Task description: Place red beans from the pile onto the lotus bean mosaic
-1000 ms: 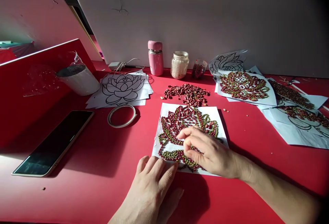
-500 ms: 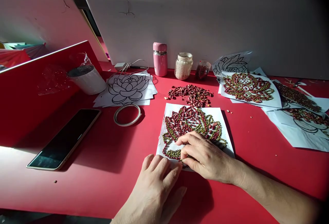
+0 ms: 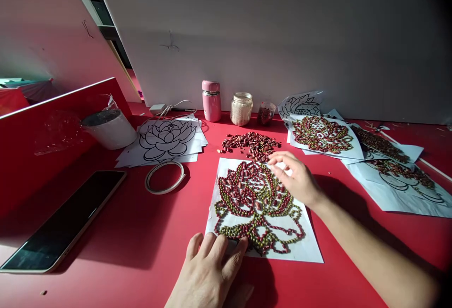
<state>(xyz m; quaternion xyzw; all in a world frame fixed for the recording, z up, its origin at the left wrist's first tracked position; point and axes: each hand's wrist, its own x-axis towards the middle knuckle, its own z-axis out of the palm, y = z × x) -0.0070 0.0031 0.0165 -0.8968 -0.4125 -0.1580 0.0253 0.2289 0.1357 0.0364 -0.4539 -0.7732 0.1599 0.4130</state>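
Note:
A white sheet lies on the red table, bearing a lotus picture made of dark red beans and green beans. Its lower petals are outlined in beans with bare paper inside. My left hand rests on the sheet's lower left edge, fingers bent and slightly apart; the thumb is partly hidden below. Over the sheet's upper right corner hovers my right hand, thumb and forefinger apart, fingertips close to a pile of red kidney beans. No bean shows between them.
To the left are a tape roll, a phone, printed lotus sheets and a tilted white cup. Behind stand a pink flask, a pale jar and a small bean jar. Bean-covered lotus sheets lie right.
My right hand has moved up and away from the lower petals toward the bean pile, uncovering the picture. My left hand stays at the sheet's edge. The view has tilted up.

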